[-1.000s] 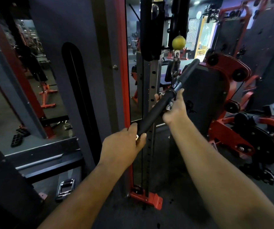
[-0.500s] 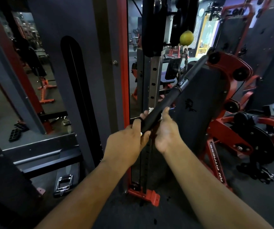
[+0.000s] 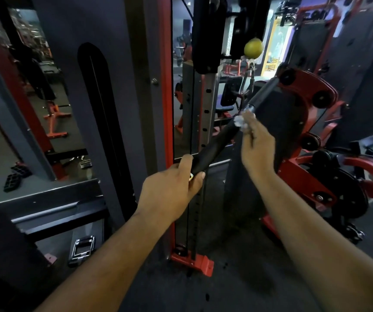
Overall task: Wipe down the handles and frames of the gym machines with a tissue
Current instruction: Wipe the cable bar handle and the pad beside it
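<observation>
We see the left hand gripping the black bar at its lower end; further up, the right hand pinches a white tissue against it. Above those fingertips hangs a yellow ball.

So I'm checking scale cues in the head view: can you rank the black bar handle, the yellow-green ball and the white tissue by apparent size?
1. Black bar handle, by far the longest.
2. Yellow-green ball.
3. White tissue, partly hidden in the right hand, so ball and tissue are close; the ball also hangs farther away.
</observation>
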